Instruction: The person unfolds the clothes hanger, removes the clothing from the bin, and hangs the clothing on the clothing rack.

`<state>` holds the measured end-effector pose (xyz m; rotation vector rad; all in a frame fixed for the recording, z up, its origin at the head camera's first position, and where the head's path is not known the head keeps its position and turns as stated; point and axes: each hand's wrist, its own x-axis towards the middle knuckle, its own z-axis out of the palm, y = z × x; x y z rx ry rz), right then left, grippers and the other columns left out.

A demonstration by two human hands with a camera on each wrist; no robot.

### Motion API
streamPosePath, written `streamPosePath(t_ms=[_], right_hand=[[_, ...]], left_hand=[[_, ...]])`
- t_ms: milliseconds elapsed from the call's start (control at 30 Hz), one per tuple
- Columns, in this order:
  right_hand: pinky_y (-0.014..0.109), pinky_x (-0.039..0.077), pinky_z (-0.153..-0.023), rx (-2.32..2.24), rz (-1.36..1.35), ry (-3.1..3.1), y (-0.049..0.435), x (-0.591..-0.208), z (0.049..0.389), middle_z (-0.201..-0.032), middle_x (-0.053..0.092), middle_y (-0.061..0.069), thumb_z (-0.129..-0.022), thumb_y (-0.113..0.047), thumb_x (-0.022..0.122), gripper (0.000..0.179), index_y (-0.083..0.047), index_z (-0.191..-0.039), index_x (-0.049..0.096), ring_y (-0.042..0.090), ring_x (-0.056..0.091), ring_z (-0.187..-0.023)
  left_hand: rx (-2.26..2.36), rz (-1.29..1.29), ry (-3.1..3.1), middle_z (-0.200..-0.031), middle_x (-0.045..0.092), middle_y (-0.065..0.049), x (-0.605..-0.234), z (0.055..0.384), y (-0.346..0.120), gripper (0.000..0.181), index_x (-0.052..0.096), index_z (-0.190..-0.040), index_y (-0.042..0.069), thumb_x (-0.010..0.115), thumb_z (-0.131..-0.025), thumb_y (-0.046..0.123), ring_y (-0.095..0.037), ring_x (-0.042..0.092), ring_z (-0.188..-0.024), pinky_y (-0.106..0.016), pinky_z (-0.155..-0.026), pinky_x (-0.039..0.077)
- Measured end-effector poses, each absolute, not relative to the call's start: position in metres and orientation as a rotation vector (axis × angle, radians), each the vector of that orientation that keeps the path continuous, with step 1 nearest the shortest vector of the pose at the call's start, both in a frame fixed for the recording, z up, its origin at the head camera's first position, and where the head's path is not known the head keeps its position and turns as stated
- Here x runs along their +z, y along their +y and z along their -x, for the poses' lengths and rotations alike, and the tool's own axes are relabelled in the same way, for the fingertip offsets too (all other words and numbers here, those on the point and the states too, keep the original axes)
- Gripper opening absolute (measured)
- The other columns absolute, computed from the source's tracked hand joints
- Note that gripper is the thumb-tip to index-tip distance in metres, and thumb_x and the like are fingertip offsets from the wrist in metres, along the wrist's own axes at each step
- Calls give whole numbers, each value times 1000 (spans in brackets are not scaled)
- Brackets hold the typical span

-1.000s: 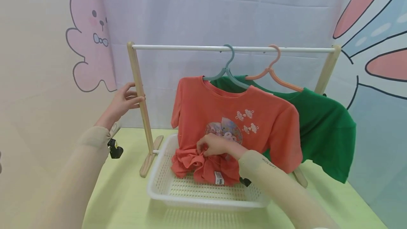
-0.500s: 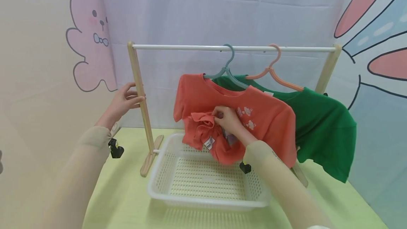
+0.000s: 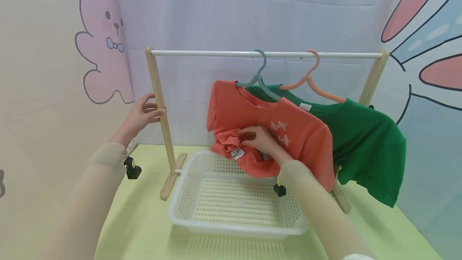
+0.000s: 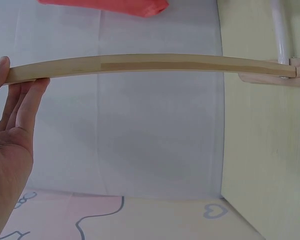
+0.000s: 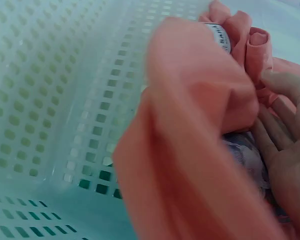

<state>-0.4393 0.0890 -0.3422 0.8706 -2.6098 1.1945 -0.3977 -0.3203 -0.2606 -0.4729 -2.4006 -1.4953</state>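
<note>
A coral-red T-shirt [image 3: 245, 99] hangs from a teal hanger [image 3: 266, 88] on the rack's white rail [image 3: 205, 53]. My right hand [image 3: 261, 139] pinches its gathered lower part, bunched in folds with a white label [image 3: 237, 154] showing. In the right wrist view the fabric [image 5: 190, 125] droops in a loose fold beside the hand [image 5: 295, 150]. My left hand [image 3: 140, 113] holds the rack's left wooden post [image 3: 159, 91]; in the left wrist view the thumb lies on one side of the post [image 4: 155, 62], the fingers on the other.
Below the shirt stands a white perforated plastic basket [image 3: 236, 230] on the pale yellow table [image 3: 137, 220]. A green T-shirt [image 3: 371, 147] hangs on an orange hanger [image 3: 326, 91] to the right. The rack's wooden foot [image 3: 173, 175] is left of the basket.
My right hand has lifted the bunched hem up out of the basket, then dipped slightly. The red shirt's left side has shifted right. My left hand stays on the post.
</note>
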Motion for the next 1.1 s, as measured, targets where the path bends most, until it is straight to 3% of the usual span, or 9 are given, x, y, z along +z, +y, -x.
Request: streamPosePath(t_ms=[167, 400, 633, 767, 867, 967, 1100], right_hand=[[47, 53, -100, 1202, -980, -2633, 90, -342, 435, -141, 58, 5, -89, -12, 74, 54, -15, -140, 57, 27, 57, -125], [47, 53, -99, 986, -1081, -2670, 97, -336, 428, -136, 59, 3, -82, -17, 81, 58, -17, -136, 60, 24, 52, -126], [46, 51, -103, 776, -1149, -2826, 101, -347, 427, -154, 41, 10, -82, -16, 81, 61, -15, -138, 57, 29, 36, -142], [44, 52, -101, 728, -1105, -2833, 98, -356, 429, -146, 52, 9, -83, -13, 80, 49, -14, -129, 62, 28, 44, -138], [37, 55, -92, 713, -1058, -2810, 95, -360, 430, -125, 66, 5, -83, -8, 79, 35, -14, -116, 68, 22, 58, -117], [31, 52, -78, 724, -1023, -2777, 93, -361, 429, -103, 70, 4, -85, -4, 74, 17, -12, -100, 72, 20, 60, -92], [34, 54, -79, 755, -1025, -2644, 96, -359, 431, -111, 70, 10, -87, -1, 70, 10, -9, -84, 74, 25, 63, -100]], left_hand=[[-1500, 481, -2403, -105, 60, 11, -261, 398, -320, 62, 32, -150, 9, 63, -97, 18, 5, 65, -94, -18, -80, 58], [-1497, 475, -2399, -104, 60, 12, -261, 397, -320, 61, 33, -149, 10, 64, -97, 19, 6, 65, -93, -18, -80, 58], [-1485, 470, -2404, -105, 60, 11, -260, 395, -321, 62, 33, -149, 9, 64, -97, 19, 6, 65, -92, -18, -80, 58], [-1486, 463, -2408, -106, 59, 9, -260, 395, -322, 63, 32, -150, 9, 64, -97, 19, 6, 64, -92, -18, -80, 58], [-1495, 465, -2403, -106, 59, 9, -260, 395, -322, 62, 32, -150, 9, 64, -97, 19, 6, 65, -92, -19, -80, 58], [-1496, 468, -2401, -105, 60, 10, -260, 396, -322, 61, 33, -149, 9, 64, -97, 18, 5, 65, -92, -19, -80, 58], [-1497, 475, -2397, -104, 61, 11, -261, 397, -323, 60, 34, -148, 9, 64, -97, 17, 5, 65, -92, -19, -79, 58]])
